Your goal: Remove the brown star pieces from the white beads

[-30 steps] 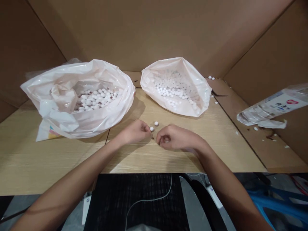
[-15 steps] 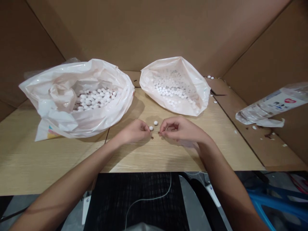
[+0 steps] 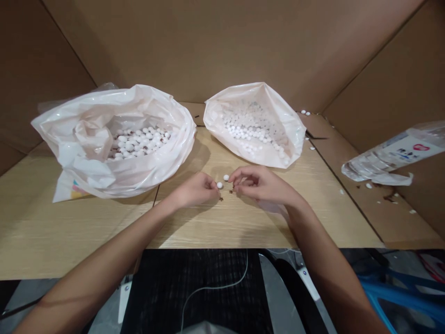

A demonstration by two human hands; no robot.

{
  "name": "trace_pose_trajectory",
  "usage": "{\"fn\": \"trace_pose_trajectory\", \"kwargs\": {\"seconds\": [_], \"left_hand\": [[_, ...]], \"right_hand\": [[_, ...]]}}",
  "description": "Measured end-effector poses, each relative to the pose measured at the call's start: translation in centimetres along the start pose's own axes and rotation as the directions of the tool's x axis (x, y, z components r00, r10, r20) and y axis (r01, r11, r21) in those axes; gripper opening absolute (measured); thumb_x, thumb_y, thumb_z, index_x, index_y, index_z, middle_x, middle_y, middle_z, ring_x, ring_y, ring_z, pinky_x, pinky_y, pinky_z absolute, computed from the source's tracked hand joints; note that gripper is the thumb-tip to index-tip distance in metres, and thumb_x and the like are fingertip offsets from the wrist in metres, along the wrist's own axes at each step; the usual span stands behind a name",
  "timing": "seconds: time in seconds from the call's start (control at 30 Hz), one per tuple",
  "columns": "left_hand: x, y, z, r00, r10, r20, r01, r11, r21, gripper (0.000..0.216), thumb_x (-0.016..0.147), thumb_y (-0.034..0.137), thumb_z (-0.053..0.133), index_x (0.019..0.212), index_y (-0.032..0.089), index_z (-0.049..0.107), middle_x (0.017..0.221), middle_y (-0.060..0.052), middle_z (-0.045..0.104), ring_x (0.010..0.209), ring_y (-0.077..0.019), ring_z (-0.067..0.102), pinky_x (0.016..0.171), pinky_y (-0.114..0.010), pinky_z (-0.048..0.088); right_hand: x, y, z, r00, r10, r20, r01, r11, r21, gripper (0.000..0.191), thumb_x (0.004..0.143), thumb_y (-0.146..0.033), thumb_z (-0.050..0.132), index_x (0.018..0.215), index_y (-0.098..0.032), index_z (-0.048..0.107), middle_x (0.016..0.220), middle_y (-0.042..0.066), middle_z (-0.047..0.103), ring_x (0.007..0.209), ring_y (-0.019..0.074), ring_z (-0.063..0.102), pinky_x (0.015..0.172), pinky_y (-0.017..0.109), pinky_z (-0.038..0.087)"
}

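The left hand [image 3: 196,190] is pinching closed just beside a white bead [image 3: 219,185], and whether it is holding anything is hidden. The right hand [image 3: 260,184] is curving half open, empty, near a brown speck [image 3: 231,191]. Open table [image 3: 243,232] is lying toward the front edge, behind the left bag [image 3: 69,153] and right bag [image 3: 292,148].

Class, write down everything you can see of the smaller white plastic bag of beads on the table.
The smaller plastic bag is thin, glossy, whitish-pink film, spread open in a rough teardrop on the wooden table near its far edge. Many small white balls lie heaped along its middle. The person's right hand is just in front, apparently not touching it.
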State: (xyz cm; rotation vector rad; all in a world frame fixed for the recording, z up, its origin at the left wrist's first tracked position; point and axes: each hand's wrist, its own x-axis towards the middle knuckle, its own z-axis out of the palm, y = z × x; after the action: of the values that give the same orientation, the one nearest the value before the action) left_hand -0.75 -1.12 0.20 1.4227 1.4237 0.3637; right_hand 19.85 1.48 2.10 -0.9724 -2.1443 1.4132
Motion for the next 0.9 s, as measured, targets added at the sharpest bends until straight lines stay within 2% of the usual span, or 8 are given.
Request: {"fn": "trace_pose_trajectory", "kwargs": {"seconds": [0.17, 0.27, 0.4, 0.6, 0.73, 0.83, 0.9], "left_hand": [[-0.1, 0.1, 0.0, 1.000, -0.010, -0.014, 0.010, 1.000, -0.013, 0.016, 0.072, 0.028, 0.059, 0.070, 0.014, 0.066, 0.055, 0.003, 0.058, 0.045, -0.0006, 0.042, 0.046, -0.016, 0.027], [-0.2, 0.1, 0.0, 1.000, 0.002, -0.009, -0.003, 1.000, -0.014, 0.016, 0.072, 0.028, 0.059, 0.069, 0.014, 0.066, 0.054, 0.004, 0.056, 0.045, -0.0002, 0.041, 0.045, -0.015, 0.026], [0.0, 0.0, 0.0, 1.000, 0.005, -0.008, -0.005, 1.000, -0.016, 0.016, 0.071, 0.028, 0.059, 0.070, 0.014, 0.066, 0.055, 0.004, 0.057, 0.045, -0.0003, 0.041, 0.045, -0.015, 0.026], [0.3, -0.5, 0.0, 0.999, 0.025, -0.021, -0.024, 1.000, 0.007, 0.018, 0.070, 0.031, 0.060, 0.068, 0.014, 0.066, 0.056, 0.005, 0.057, 0.047, -0.0001, 0.041, 0.046, -0.015, 0.026], [0.4, -0.6, 0.1, 1.000, 0.029, -0.009, -0.029, 1.000, -0.003, 0.017, 0.069, 0.031, 0.059, 0.069, 0.015, 0.065, 0.056, 0.004, 0.057, 0.048, -0.0004, 0.041, 0.047, -0.016, 0.026], [0.3, -0.3, 0.1, 1.000, 0.027, 0.000, -0.027, 1.000, -0.014, 0.017, 0.071, 0.030, 0.058, 0.069, 0.014, 0.065, 0.057, 0.003, 0.058, 0.048, -0.0008, 0.042, 0.049, -0.016, 0.027], [0.1, -0.1, 0.0, 1.000, 0.015, -0.002, -0.015, 1.000, -0.008, 0.017, 0.071, 0.029, 0.058, 0.070, 0.014, 0.065, 0.057, 0.002, 0.059, 0.048, -0.0010, 0.042, 0.049, -0.016, 0.027]], "right_hand": [[0.3, 0.3, 0.1, 0.997, -0.019, 0.074, 0.026, 0.995, -0.092, 0.012, 0.071, -0.014, 0.058, 0.079, -0.012, 0.066, 0.074, 0.002, 0.064, 0.058, 0.0076, 0.050, 0.055, 0.020, 0.038], [0.5, 0.5, 0.2, 0.991, -0.044, 0.129, 0.064, 0.986, -0.154, 0.018, 0.071, -0.013, 0.056, 0.080, -0.012, 0.071, 0.076, 0.003, 0.067, 0.064, 0.0101, 0.055, 0.059, 0.021, 0.040], [0.5, 0.6, 0.5, 0.980, -0.067, 0.189, 0.117, 0.957, -0.265, 0.024, 0.067, -0.006, 0.053, 0.079, -0.012, 0.072, 0.073, 0.002, 0.065, 0.062, 0.0093, 0.054, 0.057, 0.021, 0.038], [0.6, 0.8, 1.4, 0.952, -0.154, 0.263, 0.256, 0.873, -0.415, 0.023, 0.066, -0.003, 0.051, 0.075, -0.012, 0.070, 0.072, 0.002, 0.064, 0.062, 0.0089, 0.054, 0.060, 0.021, 0.038], [0.4, 0.7, 1.4, 0.947, -0.184, 0.262, 0.278, 0.880, -0.386, 0.027, 0.066, -0.001, 0.050, 0.079, -0.013, 0.070, 0.073, 0.001, 0.064, 0.063, 0.0084, 0.053, 0.061, 0.021, 0.039], [0.1, 0.4, 0.7, 0.972, -0.121, 0.203, 0.177, 0.941, -0.289, 0.029, 0.069, -0.005, 0.053, 0.090, -0.014, 0.071, 0.075, 0.001, 0.064, 0.062, 0.0085, 0.052, 0.058, 0.020, 0.039], [0.0, 0.2, 0.1, 0.991, -0.088, 0.104, 0.108, 0.975, -0.196, 0.022, 0.072, -0.013, 0.058, 0.091, -0.014, 0.069, 0.076, 0.002, 0.064, 0.061, 0.0087, 0.053, 0.056, 0.020, 0.040]]}}
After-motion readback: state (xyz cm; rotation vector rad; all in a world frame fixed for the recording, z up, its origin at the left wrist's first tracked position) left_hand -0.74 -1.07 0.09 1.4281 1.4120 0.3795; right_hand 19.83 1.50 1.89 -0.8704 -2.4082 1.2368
